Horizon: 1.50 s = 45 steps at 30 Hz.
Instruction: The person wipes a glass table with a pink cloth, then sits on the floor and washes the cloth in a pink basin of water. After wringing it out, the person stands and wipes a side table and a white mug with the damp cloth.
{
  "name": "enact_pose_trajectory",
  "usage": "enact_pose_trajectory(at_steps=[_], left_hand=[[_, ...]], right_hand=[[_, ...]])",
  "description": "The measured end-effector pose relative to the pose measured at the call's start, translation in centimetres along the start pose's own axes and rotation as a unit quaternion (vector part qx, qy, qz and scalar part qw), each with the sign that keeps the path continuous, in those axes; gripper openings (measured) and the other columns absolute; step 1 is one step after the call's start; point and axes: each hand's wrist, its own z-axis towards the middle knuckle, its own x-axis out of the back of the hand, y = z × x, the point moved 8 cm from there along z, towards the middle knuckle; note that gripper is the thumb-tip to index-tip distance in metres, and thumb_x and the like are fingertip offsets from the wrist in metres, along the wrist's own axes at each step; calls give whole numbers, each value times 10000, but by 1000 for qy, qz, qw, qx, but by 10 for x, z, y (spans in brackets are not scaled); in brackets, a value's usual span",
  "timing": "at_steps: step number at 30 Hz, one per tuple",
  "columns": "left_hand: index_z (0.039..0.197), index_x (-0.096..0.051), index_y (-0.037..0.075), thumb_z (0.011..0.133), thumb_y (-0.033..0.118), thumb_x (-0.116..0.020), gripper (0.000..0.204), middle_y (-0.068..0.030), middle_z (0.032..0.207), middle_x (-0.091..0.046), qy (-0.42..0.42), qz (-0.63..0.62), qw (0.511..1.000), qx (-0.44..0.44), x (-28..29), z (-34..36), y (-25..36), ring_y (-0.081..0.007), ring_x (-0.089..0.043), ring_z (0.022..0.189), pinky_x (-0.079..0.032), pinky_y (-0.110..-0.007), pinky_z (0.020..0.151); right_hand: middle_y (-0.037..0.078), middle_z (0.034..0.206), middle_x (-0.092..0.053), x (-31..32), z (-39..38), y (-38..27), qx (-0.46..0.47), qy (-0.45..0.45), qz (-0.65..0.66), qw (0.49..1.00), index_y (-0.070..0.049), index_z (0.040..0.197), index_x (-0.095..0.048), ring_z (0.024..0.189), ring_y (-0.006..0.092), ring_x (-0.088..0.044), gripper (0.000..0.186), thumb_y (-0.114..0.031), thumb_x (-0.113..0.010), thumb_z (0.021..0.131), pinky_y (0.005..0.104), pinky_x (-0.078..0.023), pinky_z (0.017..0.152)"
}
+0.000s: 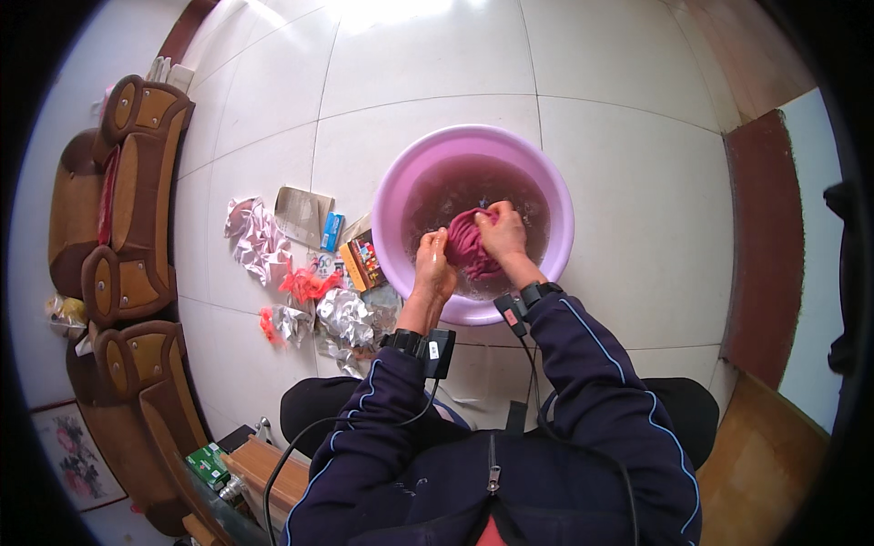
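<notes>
A pink plastic basin [391, 173] stands on the floor in front of me, holding murky reddish-brown water [455, 177] with some froth. Over the water, a bunched, wet dark-red cloth [467, 247] is gripped between my two hands. My left hand [435, 268] is closed at the cloth's left edge; its fingertips are partly hidden. From the right, my right hand [504, 235] wraps its fingers round the top of the cloth. What kind of cloth item it is does not show.
Left of the basin lie crumpled paper [259, 238], a red plastic bag [310, 283], silvery crumpled wrapping [346, 316], a small blue box [332, 231] and a yellow-and-black box [362, 262]. A brown sofa [146, 196] lines the left wall. Cables run from my wrist straps.
</notes>
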Motion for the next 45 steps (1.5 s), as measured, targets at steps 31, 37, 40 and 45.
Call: enact_pose_trajectory(at_steps=[31, 37, 40, 45], left_hand=[[1050, -514, 95, 964, 249, -469, 182, -54, 944, -570, -54, -83, 995, 28, -11, 5, 3, -180, -577, 848, -506, -354, 757], [1118, -482, 100, 903, 217, -576, 262, -74, 887, -504, 129, -26, 991, -7, 22, -1, 26, -217, -540, 786, -511, -392, 766], [1157, -459, 73, 875, 137, -606, 324, -86, 916, -509, 138, -3, 990, 6, 30, 0, 20, -205, -536, 797, -514, -344, 722], [1206, -438, 7, 845, 70, -621, 410, -94, 957, -533, 124, 14, 992, -15, 31, -2, 19, -168, -543, 776, -507, -293, 675]], right_hand=[[200, 942, -586, -10, -13, -41, 26, -69, 98, 992, -73, 932, -582, 891, 392, -583, 250, -292, -609, 815, 477, -466, 780], [281, 1175, -514, 20, 12, 12, -71, 52, 19, 996, -35, 1239, -453, 1098, 391, -528, 617, -369, -686, 776, 440, -429, 928], [288, 1153, -524, -2, -6, 17, -88, -117, -120, 982, -32, 1264, -433, 1097, 417, -523, 624, -303, -673, 756, 453, -431, 928], [276, 1169, -556, 0, -13, 28, -130, -211, -201, 948, -60, 1271, -389, 1112, 381, -551, 601, -156, -650, 738, 440, -446, 937]])
